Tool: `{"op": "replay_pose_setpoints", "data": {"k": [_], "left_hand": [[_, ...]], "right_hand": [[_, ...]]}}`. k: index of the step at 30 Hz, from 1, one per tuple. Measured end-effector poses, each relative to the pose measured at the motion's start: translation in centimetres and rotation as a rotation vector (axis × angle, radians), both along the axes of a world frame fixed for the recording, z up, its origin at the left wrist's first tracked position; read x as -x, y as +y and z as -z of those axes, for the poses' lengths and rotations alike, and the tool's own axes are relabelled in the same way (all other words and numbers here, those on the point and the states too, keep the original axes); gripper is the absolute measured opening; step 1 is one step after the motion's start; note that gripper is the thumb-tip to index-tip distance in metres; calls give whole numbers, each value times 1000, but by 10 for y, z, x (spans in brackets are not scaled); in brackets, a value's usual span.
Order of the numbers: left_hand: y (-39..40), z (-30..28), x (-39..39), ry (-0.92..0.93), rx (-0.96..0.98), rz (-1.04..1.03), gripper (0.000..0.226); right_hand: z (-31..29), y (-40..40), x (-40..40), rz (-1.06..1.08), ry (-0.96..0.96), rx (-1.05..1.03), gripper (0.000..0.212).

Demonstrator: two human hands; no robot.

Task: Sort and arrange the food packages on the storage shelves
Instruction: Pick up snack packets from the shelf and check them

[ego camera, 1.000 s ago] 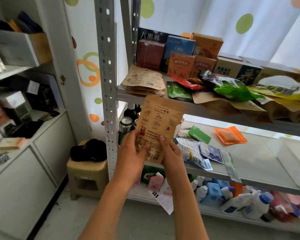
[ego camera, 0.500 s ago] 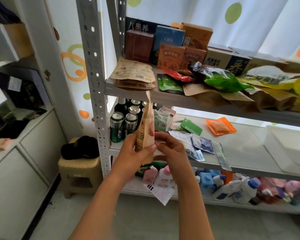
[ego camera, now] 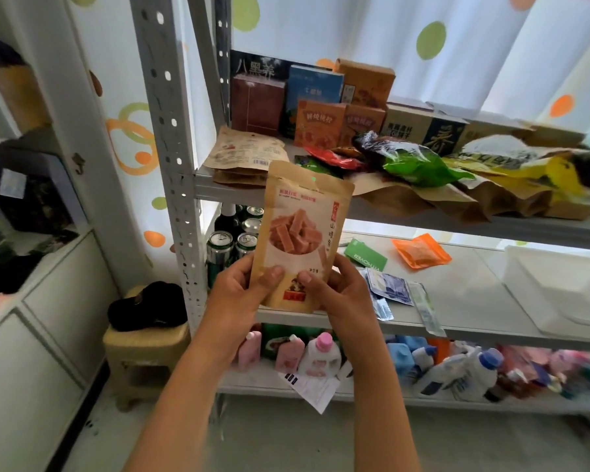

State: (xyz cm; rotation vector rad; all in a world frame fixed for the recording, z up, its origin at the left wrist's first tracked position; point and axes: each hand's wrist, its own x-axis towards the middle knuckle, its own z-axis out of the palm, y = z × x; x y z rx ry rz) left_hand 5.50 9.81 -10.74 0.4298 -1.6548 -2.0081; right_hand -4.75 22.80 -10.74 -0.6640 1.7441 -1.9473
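Observation:
I hold a brown paper snack pouch (ego camera: 300, 226) upright in front of the metal shelf unit (ego camera: 171, 158), its front with a picture of orange strips facing me. My left hand (ego camera: 242, 287) grips its lower left edge and my right hand (ego camera: 338, 291) its lower right edge, thumbs on the front. Similar brown pouches (ego camera: 246, 155) lie stacked at the left end of the upper shelf, beside upright boxes (ego camera: 317, 127) and a green bag (ego camera: 419, 165).
Green cans (ego camera: 220, 250) stand at the left of the middle shelf, with a green card (ego camera: 365, 255), an orange pouch (ego camera: 421, 250), sachets (ego camera: 389, 286) and a white bin (ego camera: 559, 284). Bottles (ego camera: 321, 356) fill the bottom shelf. A stool with black shoes (ego camera: 143, 304) stands left.
The pouch has been turned around in both hands, from its printed back, through edge-on, to its picture front facing me. It is also raised slightly.

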Motion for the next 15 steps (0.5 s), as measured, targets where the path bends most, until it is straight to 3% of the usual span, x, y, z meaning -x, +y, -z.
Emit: {"op": "replay_pose_setpoints", "data": {"k": [9,13,15], "left_hand": [[-2,-15,-4,62,25,-69,24],[-5,-26,-2,55,103,-157,60],[-6,-32,-1,54,174,-212,66]], "right_hand": [[-11,-19,-9,82,10,107,40],[-18,-33,-13,151,-7,175,46],[-23,-38,-12,164,-25,199,49]]}}
